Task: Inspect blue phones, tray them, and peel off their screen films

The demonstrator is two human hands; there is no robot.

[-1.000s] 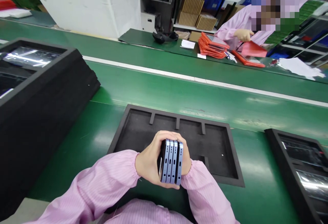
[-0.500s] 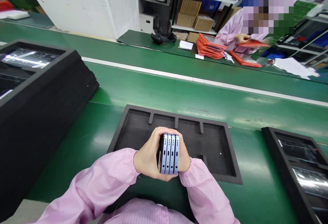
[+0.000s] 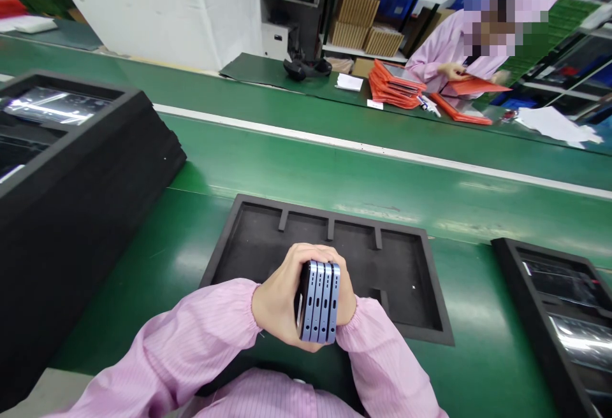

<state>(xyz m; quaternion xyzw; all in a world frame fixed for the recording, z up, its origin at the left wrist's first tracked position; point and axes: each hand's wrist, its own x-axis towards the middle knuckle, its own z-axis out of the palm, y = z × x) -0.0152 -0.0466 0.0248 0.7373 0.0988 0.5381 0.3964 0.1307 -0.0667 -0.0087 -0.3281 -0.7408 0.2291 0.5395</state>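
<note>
Okay so nearest to you are your pink striped sleeves, and just past the cuffs both your hands are wrapped round a stack of phones, four of them with blue edges, packed side by side and standing on edge with their port ends facing you. Your left hand is curled firmly round the left side, thumb side reaching under the near end, and your right hand cups the right side, though most of its fingers are hidden behind the phones so I can't tell exactly how they sit. The stack is held up in front of your body, with a black foam tray on the green work surface behind and below it; that tray has short divider ribs along its far side. On your left there's a tall pile of black trays with glossy stuff in the top one, and on your right another tray with shiny pieces in it. Further out a white strip runs across, then there's a pile of orange pouches on the far bench, a co-worker's hand holding another orange piece to the right of it, and cardboard boxes on shelves at the back.
</note>
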